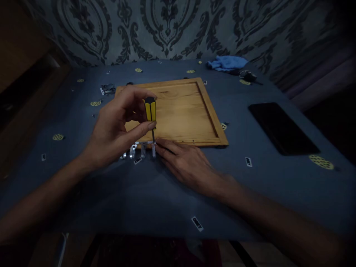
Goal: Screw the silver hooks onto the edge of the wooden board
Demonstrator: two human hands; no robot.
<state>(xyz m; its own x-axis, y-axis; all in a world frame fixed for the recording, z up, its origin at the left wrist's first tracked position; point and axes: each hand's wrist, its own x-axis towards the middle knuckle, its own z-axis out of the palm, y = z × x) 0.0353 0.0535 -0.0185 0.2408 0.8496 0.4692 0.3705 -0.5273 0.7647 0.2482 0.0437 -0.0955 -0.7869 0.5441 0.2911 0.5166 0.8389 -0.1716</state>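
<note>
The left hand (pixel 116 129) has its fingers closed around the yellow and black handle of the screwdriver (pixel 150 109), with the thumb below and the other fingers curled over the top. The screwdriver stands at the near edge of the board (pixel 180 111), toward its near left corner. Its long axis is almost vertical: handle up, tip down on the right end of the hook rail (pixel 139 148), which lies on the table (pixel 139 196) against this edge. The right hand (pixel 183 161) lies flat, fingers nearly straight, their tips touching the rail just beside the tip. Whether they pinch something small, I cannot tell. To do this step well, I think the shaft should be upright under steady downward pressure, and the right fingers should hold the rail without being under the tip.
</note>
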